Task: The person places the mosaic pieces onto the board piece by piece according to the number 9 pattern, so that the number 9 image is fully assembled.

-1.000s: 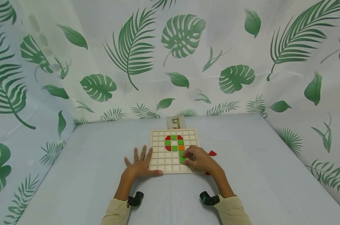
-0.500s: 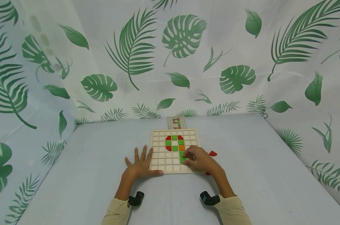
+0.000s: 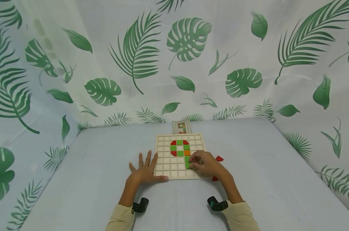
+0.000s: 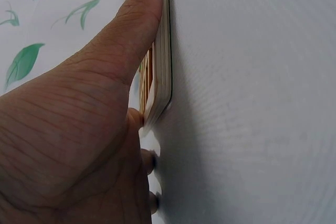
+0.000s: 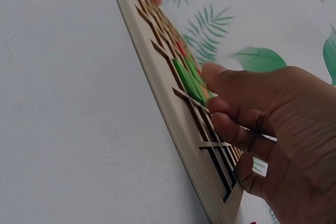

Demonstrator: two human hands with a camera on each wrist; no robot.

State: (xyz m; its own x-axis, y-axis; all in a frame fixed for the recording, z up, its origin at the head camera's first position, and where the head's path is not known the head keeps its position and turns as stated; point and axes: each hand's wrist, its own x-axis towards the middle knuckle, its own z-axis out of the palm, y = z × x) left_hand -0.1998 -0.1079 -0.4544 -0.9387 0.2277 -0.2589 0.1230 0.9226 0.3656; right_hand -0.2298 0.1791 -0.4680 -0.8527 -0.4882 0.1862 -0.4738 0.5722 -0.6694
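A pale wooden grid board (image 3: 163, 166) lies on the table, with red quarter-round tiles (image 3: 173, 153), green square tiles (image 3: 180, 153) and one orange tile (image 3: 187, 153) set in its cells. My right hand (image 3: 206, 163) is over the board's right side, thumb and fingers curled at the lowest green tile (image 5: 186, 77), which they pinch at its edge. Part of that tile is hidden under the fingertips. At the board's left front corner my left hand (image 3: 144, 173) rests with its fingers spread. Its thumb (image 4: 142, 11) lies along the front edge in the left wrist view.
Behind the board stands a small card (image 3: 181, 126) printed with a coloured grid pattern. Loose red quarter-round pieces (image 3: 219, 158) lie on the table right of the board, one partly behind the right wrist. A leaf-print curtain (image 3: 151, 64) surrounds the table.
The head view has shifted slightly. Both hands keep the same places on the board, and the tiles stay in the same cells.
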